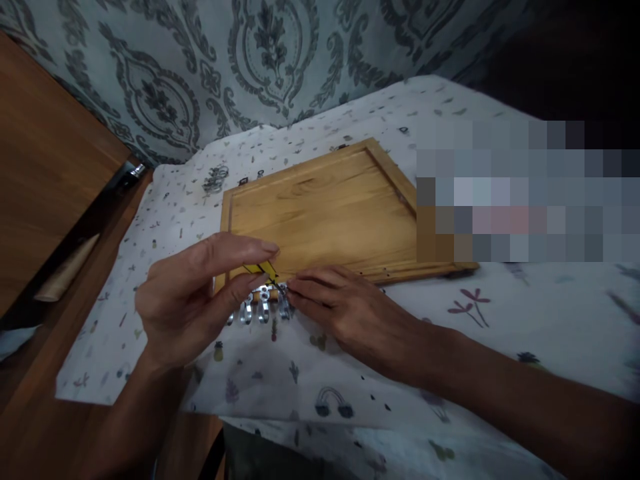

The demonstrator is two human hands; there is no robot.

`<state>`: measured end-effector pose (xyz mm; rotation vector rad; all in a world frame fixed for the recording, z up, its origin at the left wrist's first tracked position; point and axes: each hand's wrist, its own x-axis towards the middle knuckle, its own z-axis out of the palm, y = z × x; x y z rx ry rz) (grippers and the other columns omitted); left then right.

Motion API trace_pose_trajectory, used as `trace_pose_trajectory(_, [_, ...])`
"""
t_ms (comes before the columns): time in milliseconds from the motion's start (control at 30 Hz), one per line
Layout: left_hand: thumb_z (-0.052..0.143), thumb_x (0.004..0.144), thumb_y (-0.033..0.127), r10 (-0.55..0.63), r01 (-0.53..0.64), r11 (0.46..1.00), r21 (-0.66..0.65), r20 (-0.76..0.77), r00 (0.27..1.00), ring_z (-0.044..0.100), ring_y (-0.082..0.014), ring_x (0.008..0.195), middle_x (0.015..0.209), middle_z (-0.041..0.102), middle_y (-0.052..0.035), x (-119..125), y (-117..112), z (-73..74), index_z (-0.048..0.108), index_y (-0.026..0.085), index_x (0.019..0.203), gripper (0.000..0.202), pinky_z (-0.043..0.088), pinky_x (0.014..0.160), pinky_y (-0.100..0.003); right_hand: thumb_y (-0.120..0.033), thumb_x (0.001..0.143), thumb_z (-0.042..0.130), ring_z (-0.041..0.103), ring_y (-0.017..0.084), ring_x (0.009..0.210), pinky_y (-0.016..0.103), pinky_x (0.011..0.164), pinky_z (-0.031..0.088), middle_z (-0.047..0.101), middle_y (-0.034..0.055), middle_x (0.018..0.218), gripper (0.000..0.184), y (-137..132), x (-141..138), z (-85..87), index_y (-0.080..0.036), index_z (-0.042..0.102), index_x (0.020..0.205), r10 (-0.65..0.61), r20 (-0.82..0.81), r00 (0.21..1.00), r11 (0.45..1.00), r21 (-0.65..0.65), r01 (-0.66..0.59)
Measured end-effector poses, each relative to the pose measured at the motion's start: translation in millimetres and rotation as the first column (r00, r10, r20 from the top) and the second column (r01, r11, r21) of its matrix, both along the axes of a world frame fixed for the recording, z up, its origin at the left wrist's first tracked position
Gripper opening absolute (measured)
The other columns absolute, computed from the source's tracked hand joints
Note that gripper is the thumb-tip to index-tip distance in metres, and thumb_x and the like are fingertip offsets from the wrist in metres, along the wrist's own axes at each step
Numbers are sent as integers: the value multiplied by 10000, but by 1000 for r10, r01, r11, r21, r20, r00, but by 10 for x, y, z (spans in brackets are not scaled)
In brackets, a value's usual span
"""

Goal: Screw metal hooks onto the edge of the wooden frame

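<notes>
While the thumb and index finger of the left hand (185, 300) pinch a small yellow-and-black tool (260, 269), the fingers of the right hand (345, 303) lie bunched together, their tips at the rightmost of several silver metal hooks (264, 307); whether they grip that hook cannot be told. The tool slants down to the right, its lower end just beside the right fingertips. The hooks form a row along the near edge of a wooden board (310, 207), toward its left end, and extend on the near side over the tablecloth (270, 380). The board lies flat, its grain and raised border visible, with small dark holes along the near edge to the right of the hand. Beyond its far left corner rests a cluster of small metal pieces (216, 179), too small to distinguish. The white cloth bears printed pineapples, sprigs and a rainbow. Farther out stand a damask-patterned fabric (273, 47) at the far side and a brown wooden panel (55, 167) at the left.
</notes>
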<state>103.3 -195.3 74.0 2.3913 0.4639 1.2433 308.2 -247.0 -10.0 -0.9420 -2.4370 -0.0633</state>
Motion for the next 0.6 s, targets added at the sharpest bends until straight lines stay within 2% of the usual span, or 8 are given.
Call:
trace_pose_trajectory(133, [708, 781, -31, 3, -3, 1000, -15, 34, 999, 714, -191, 930, 1048, 738, -15, 13, 0, -11, 707, 225, 1165, 462, 630, 779, -377, -112, 948, 537, 612, 266, 1054, 430, 903, 537, 712, 120, 1163, 225, 1, 6, -12, -106, 659, 1138, 5, -15, 1000, 1000, 12, -5])
trace_pose_trajectory(333, [704, 841, 60, 158, -177, 983, 38, 303, 940, 697, -102, 872, 1042, 677, 76, 43, 21, 5, 702, 281, 1104, 343, 622, 753, -318, -104, 955, 504, 602, 270, 1080, 460, 918, 527, 698, 141, 1193, 251, -8, 18, -28, -112, 654, 1157, 18, -41, 999, 1000, 5, -18])
trace_pose_trajectory(433, [743, 813, 82, 166, -191, 980, 64, 284, 944, 699, -105, 861, 1051, 676, 63, 41, 59, -15, 701, 275, 1112, 359, 617, 753, -311, -104, 953, 511, 608, 261, 1071, 440, 919, 531, 706, 128, 1172, 241, -9, 19, -26, -122, 662, 1139, 17, -31, 999, 1000, -7, -17])
trace_pose_trajectory(600, [783, 759, 80, 109, -136, 986, 94, 248, 963, 708, -153, 837, 1005, 704, -8, 33, 69, -66, 719, 239, 1124, 403, 614, 717, -320, -112, 971, 481, 606, 262, 1069, 436, 912, 539, 704, 131, 1176, 243, -11, 19, -28, -106, 654, 1141, 9, -41, 999, 1000, 20, -8])
